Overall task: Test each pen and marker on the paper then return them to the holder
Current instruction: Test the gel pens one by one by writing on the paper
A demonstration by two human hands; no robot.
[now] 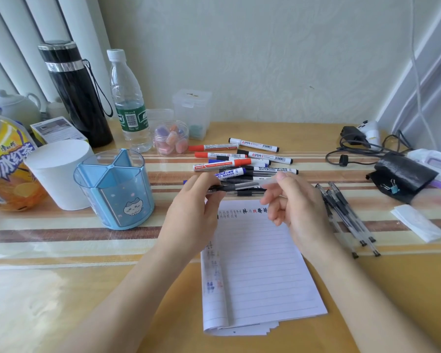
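Observation:
A clear-barrelled black gel pen (236,186) lies level above the lined paper (257,263), which bears small test marks along its top and left edge. My left hand (196,212) grips the pen's body. My right hand (293,200) pinches the pen's clear cap end (267,181). Behind the hands lies a heap of whiteboard markers (242,159) in red, blue and black. Several more gel pens (346,215) lie to the right of the paper. The blue divided pen holder (115,189) stands to the left with nothing visible in it.
At the left stand a white cup (59,174), a yellow drink bottle (5,159), a black flask (74,93) and a water bottle (127,98). A jar of erasers (171,137) sits behind. A black pouch (402,177), cables (359,146) and a folded tissue (418,222) are at the right.

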